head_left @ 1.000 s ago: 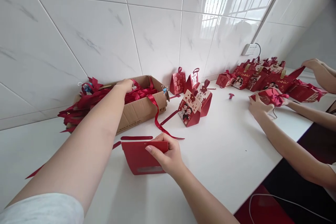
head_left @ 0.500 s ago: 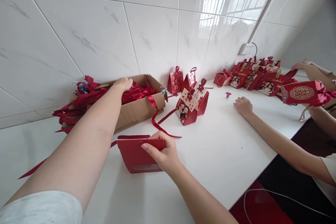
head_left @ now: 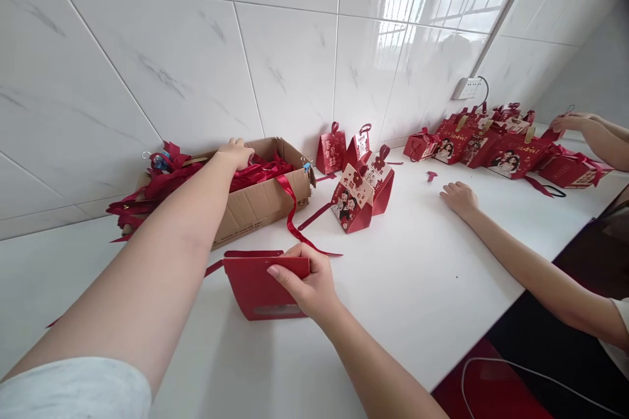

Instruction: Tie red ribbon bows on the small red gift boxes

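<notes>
My left hand (head_left: 236,154) reaches into a long cardboard box (head_left: 255,211) filled with red ribbons (head_left: 265,170). It rests on the ribbons, and its fingertips are hidden behind the hand, so its grip does not show. Near the front of the table, my right hand (head_left: 309,281) is closed on the top edge of a red paper gift box (head_left: 255,285), thumb on the near side. This gift box has a clear window strip low on its front, and a ribbon sticks out at its left. One loose red ribbon (head_left: 291,219) trails over the cardboard box's rim onto the table.
Several small red gift boxes (head_left: 352,200) stand by the wall beyond my right hand. More finished boxes (head_left: 515,150) crowd the far right. Another person's hand (head_left: 460,200) lies on the white table (head_left: 388,294); a further hand (head_left: 572,123) is behind. A small red scrap (head_left: 431,175) lies between.
My left hand has shifted slightly among the ribbons, its knuckles higher. My right hand stays on the gift box. The box held up at far right is lowered; a ribboned box shows on the table there.
</notes>
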Tool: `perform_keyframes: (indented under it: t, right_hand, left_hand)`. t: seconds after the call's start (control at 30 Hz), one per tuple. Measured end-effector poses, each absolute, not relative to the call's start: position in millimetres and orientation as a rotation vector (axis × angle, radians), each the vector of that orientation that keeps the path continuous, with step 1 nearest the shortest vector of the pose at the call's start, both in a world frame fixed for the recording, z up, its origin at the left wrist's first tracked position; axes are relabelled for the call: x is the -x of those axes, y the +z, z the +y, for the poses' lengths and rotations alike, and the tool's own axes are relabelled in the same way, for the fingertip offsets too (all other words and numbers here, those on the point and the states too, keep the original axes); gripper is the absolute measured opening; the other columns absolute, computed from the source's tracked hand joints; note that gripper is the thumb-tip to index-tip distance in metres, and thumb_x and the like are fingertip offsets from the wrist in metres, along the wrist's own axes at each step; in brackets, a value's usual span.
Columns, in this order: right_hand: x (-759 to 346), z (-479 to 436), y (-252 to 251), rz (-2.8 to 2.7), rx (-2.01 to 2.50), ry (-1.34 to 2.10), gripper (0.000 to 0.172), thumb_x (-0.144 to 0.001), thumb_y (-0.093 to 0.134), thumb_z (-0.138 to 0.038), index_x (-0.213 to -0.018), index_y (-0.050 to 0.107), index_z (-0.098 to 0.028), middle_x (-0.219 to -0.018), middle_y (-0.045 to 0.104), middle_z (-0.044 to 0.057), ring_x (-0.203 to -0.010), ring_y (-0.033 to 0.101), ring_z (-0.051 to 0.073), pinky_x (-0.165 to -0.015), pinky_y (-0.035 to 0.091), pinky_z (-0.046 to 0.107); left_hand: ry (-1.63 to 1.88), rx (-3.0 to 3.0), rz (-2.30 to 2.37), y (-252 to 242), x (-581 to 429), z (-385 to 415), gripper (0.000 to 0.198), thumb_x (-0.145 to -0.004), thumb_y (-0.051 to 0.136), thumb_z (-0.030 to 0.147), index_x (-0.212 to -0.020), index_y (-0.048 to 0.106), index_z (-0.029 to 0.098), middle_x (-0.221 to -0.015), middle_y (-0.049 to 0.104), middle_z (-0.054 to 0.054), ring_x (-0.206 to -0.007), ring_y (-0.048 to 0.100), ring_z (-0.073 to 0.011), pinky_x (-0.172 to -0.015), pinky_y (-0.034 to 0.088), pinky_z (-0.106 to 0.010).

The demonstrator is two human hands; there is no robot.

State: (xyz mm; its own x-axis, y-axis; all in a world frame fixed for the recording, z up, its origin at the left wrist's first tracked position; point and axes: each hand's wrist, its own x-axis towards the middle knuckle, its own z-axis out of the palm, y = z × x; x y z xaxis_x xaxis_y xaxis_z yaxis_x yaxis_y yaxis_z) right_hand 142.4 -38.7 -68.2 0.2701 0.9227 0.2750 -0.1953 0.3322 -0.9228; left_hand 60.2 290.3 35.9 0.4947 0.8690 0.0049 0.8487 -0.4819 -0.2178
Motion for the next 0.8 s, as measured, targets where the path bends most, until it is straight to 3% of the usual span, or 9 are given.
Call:
perform_keyframes:
  t: [0.03, 0.13, 0.2, 0.37, 0.53, 0.6, 0.67, 0.8]
  right_hand:
    - [-143, -38, -69, -1.001, 0.917, 0.91, 0.029, -0.068, 0.075, -0.036, -0.062, 0.051, -0.02, -0.061, 0.056, -0.001, -0.058, 0.052, 0.012, -0.053, 0.04, 0.025]
    - [-143, -38, -71, -1.015, 0.92, 0.887, 0.027, -0.07, 0.074, -0.035, -0.064, 0.053, -0.019, -0.063, 0.057, -0.001, -0.059, 0.052, 0.012, -0.055, 0.041, 0.025]
    - [-143, -39, -72, -1.023, 0.922, 0.883, 0.027, -0.071, 0.074, -0.035, -0.065, 0.053, -0.02, -0.064, 0.057, -0.001, -0.06, 0.052, 0.012, -0.056, 0.041, 0.025]
    - [-143, -41, -71, -1.021, 0.96, 0.889, 0.029, -0.07, 0.073, -0.039, -0.065, 0.052, -0.019, -0.061, 0.054, -0.002, -0.059, 0.051, 0.012, -0.053, 0.041, 0.024]
    - [-143, -42, -73, -1.019, 0.968, 0.9, 0.031, -0.071, 0.074, -0.041, -0.066, 0.052, -0.02, -0.062, 0.055, -0.002, -0.059, 0.053, 0.012, -0.051, 0.041, 0.023]
    - [-143, -42, -74, -1.017, 0.965, 0.911, 0.031, -0.071, 0.073, -0.042, -0.067, 0.052, -0.02, -0.063, 0.056, -0.002, -0.061, 0.054, 0.013, -0.051, 0.042, 0.023]
    - [-143, -43, -74, -1.018, 0.97, 0.914, 0.031, -0.072, 0.073, -0.043, -0.068, 0.051, -0.02, -0.065, 0.057, -0.002, -0.063, 0.056, 0.014, -0.052, 0.042, 0.023]
    - [-143, -46, -73, -1.034, 0.977, 0.885, 0.033, -0.073, 0.072, -0.044, -0.068, 0.05, -0.021, -0.065, 0.055, -0.003, -0.063, 0.055, 0.014, -0.055, 0.043, 0.024]
  left_hand:
    - [0.116, 2.537, -1.482, 43, -58, 287, 0.034, -0.07, 0.065, 0.035, -0.097, 0.069, 0.014, -0.12, 0.06, -0.02, -0.115, 0.05, -0.0343, -0.085, 0.046, -0.04]
    - [0.004, 2.572, -1.446, 72, -48, 275, 0.022, -0.077, 0.061, 0.034, -0.091, 0.067, 0.019, -0.09, 0.063, 0.001, -0.085, 0.052, -0.0098, -0.074, 0.04, -0.02]
    - [-0.09, 2.622, -1.382, 97, -39, 266, 0.017, -0.082, 0.056, 0.029, -0.094, 0.065, 0.022, -0.083, 0.058, 0.008, -0.071, 0.044, -0.0033, -0.065, 0.034, -0.015]
    - [-0.309, 2.617, -1.357, 147, -18, 245, 0.018, -0.083, 0.056, 0.014, -0.098, 0.064, 0.022, -0.074, 0.051, 0.01, -0.065, 0.037, -0.0038, -0.06, 0.031, -0.018]
    - [-0.576, 2.563, -1.318, 169, 1, 201, 0.021, -0.085, 0.057, 0.014, -0.102, 0.066, 0.023, -0.072, 0.051, 0.01, -0.066, 0.037, -0.0052, -0.069, 0.038, -0.018]
    - [-0.856, 2.561, -1.265, 170, 6, 170, 0.022, -0.085, 0.057, 0.014, -0.102, 0.067, 0.022, -0.078, 0.058, 0.009, -0.068, 0.04, -0.0044, -0.074, 0.041, -0.018]
    - [-1.067, 2.586, -1.248, 163, 10, 131, 0.021, -0.083, 0.06, 0.015, -0.102, 0.069, 0.02, -0.081, 0.062, 0.006, -0.066, 0.043, -0.0044, -0.066, 0.043, -0.017]
    - [-1.142, 2.86, -1.059, 134, 23, 48, 0.024, -0.089, 0.055, 0.018, -0.109, 0.068, 0.02, -0.087, 0.068, 0.001, -0.071, 0.058, -0.007, -0.062, 0.049, -0.018]
